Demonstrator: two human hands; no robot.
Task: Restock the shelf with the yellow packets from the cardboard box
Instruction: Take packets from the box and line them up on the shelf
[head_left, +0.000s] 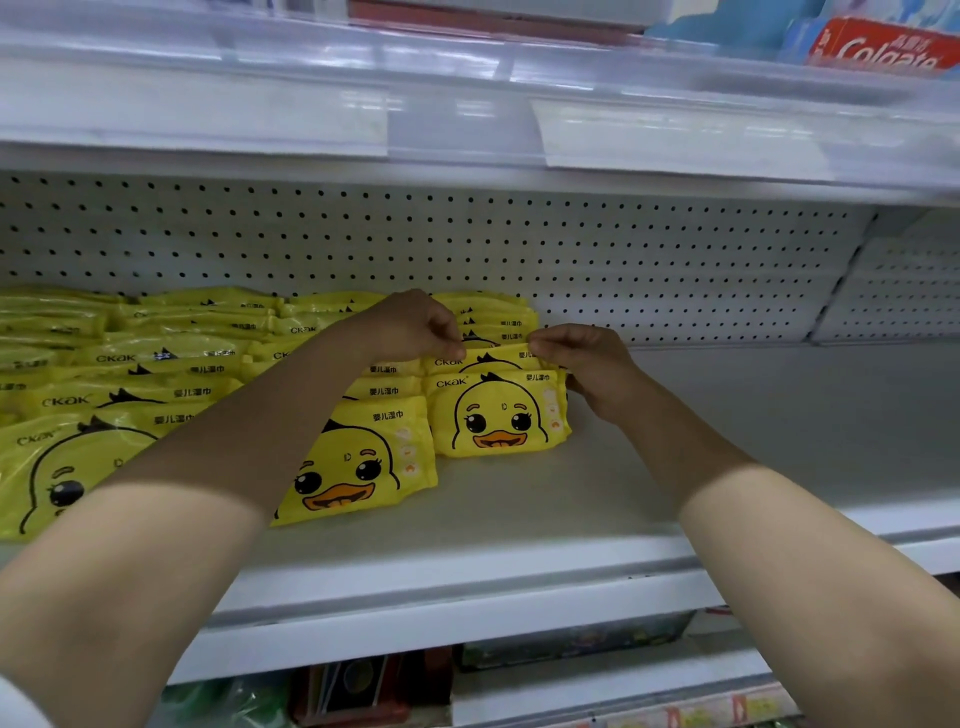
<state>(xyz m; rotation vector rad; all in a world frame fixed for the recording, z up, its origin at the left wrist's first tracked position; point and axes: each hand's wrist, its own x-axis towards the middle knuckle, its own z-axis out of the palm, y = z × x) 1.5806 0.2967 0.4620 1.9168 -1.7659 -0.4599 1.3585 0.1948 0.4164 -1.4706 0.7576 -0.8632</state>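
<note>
Yellow everywhere on the left of this white metal shelf (675, 467): glossy plastic packets printed with a cartoon duck face, standing in rows that run back toward the white pegboard panel (623, 249). Both hands are up at the rightmost row. The left hand (410, 327) has its fingertips pressed together in a pinch on the top left edge of a yellow duck packet (498, 358), the second from the front in that row, and the right hand (582, 358) pinches the same packet's top right corner, fingers curled in tight. So the packet is on the shelf, upright, tucked just behind the front duck packet (498, 415) of the row and touching it.

This looks like the seating step: the packet is in its slot and being squared up between both hands. My read is that the next move calls for a gentle press down and back so it stands flush, a clean let-go, then a trip back to the cardboard box, which is not in view here.

Counting now. Four rows of packets are visible, though the far left ones blur and overlap. In the rightmost row I make out about six packets by their top edges; the rows to the left are too crowded to count exactly. Two hands, one packet held. The right half of the shelf is bare, so plenty of restocking appears to remain. A red toothpaste carton (883, 49) sits on the shelf above.
</note>
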